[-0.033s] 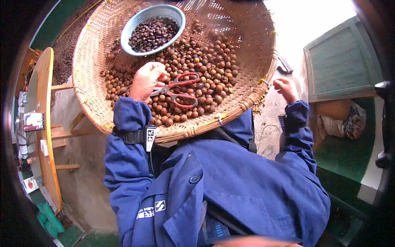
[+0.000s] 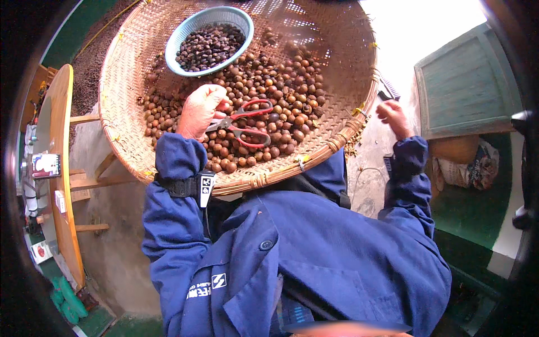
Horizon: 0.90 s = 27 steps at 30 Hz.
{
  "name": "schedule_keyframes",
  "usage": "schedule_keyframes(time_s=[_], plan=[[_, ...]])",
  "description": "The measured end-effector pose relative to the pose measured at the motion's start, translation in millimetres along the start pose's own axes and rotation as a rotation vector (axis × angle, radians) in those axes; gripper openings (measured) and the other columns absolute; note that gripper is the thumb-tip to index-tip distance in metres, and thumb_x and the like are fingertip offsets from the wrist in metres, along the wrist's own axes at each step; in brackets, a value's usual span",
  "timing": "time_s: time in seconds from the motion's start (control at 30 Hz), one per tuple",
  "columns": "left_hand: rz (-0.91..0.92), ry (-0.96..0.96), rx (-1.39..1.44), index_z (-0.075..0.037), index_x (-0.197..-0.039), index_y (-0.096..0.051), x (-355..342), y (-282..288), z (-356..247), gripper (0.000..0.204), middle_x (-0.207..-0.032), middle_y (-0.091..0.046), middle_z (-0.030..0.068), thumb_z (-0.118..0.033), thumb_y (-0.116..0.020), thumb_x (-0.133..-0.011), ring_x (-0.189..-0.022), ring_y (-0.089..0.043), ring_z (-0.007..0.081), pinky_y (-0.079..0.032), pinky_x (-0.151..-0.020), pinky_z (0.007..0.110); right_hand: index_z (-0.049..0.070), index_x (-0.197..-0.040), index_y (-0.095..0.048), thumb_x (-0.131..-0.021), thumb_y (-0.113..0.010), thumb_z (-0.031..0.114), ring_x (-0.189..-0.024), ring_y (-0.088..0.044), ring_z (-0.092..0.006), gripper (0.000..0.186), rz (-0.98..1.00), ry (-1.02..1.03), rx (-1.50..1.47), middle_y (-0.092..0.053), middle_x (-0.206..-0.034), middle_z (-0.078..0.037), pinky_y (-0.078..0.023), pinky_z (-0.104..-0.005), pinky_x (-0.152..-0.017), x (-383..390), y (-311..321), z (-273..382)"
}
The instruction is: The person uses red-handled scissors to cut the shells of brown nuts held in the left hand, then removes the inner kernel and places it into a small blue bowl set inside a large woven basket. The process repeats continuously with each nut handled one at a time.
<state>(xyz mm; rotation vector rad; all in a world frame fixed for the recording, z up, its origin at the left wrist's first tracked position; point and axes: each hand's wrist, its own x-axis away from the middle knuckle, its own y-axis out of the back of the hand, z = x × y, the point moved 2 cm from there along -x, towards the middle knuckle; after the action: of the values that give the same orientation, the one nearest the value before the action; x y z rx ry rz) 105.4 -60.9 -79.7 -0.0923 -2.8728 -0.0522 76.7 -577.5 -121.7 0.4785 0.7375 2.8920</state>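
Left hand (image 2: 201, 110) fingers grip red-handled scissors (image 2: 245, 122) over many brown nuts (image 2: 281, 95); blue bowl (image 2: 209, 40) beyond is part-filled. Right hand (image 2: 393, 115) fingers curl loosely, empty, off the woven tray (image 2: 126, 101).

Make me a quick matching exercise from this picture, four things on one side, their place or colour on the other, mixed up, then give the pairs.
Things:
1. scissors
2. plastic bowl
3. left hand
4. right hand

Descriptions:
A. pale blue, full of dark seeds
B. outside the woven tray, past its rim
C. red handles, lying on the brown nuts
D. on the nuts, at the scissor blades

Pairs: 1-C, 2-A, 3-D, 4-B
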Motion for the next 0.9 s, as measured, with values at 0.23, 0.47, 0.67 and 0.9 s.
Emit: schedule_keyframes(time_s=[0.23, 0.47, 0.67, 0.9], plan=[[0.006, 0.012, -0.007, -0.004, -0.1, -0.063, 4.6, -6.5, -7.8, 0.017, -0.082, -0.063, 0.0025, -0.019, -0.061, -0.093, -0.071, -0.059, 0.0091, -0.051, -0.059, 0.024, 0.0, -0.096, -0.065, -0.095, -0.057, 0.019, -0.068, -0.055, -0.0108, 0.021, 0.398, 0.533, 0.116, -0.058, -0.075, -0.002, -0.045, -0.0239, -0.064, 51.4, -56.0, 206.5], [-0.078, -0.023, 0.035, -0.005, -0.1, -0.062, -3.8, 7.2, 2.3, 0.019, -0.084, -0.064, 0.0032, -0.023, -0.061, -0.094, -0.072, -0.062, 0.0116, -0.05, -0.059, 0.026, 0.007, -0.106, -0.066, -0.086, -0.06, 0.024, -0.078, -0.064, -0.022, 0.027, 0.723, 0.661, 0.788, -0.069, -0.088, -0.01, -0.052, -0.0361, -0.074, -20.9, -173.7, 244.1], [0.064, -0.201, 0.088, -0.003, -0.092, -0.061, -7.9, 3.7, 3.8, 0.02, -0.073, -0.06, 0.0042, -0.022, -0.056, -0.093, -0.06, -0.057, 0.0123, -0.047, -0.051, 0.028, 0.003, -0.12, -0.053, -0.083, -0.059, 0.019, -0.091, -0.061, -0.0349, 0.04, 0.692, 0.794, 0.982, -0.058, -0.101, -0.02, -0.05, -0.0459, -0.081, -47.6, -236.1, 198.0], [-0.074, -0.216, -0.161, -0.002, -0.09, -0.062, 4.7, -1.5, -6.3, 0.015, -0.075, -0.064, 0.0046, -0.016, -0.061, -0.091, -0.066, -0.059, 0.0119, -0.049, -0.063, 0.032, -0.006, -0.108, -0.052, -0.077, -0.063, 0.015, -0.091, -0.064, -0.0415, 0.039, 0.541, 0.898, 1.179, -0.053, -0.114, -0.03, -0.054, -0.0498, -0.075, -59.0, -266.4, 150.9]])
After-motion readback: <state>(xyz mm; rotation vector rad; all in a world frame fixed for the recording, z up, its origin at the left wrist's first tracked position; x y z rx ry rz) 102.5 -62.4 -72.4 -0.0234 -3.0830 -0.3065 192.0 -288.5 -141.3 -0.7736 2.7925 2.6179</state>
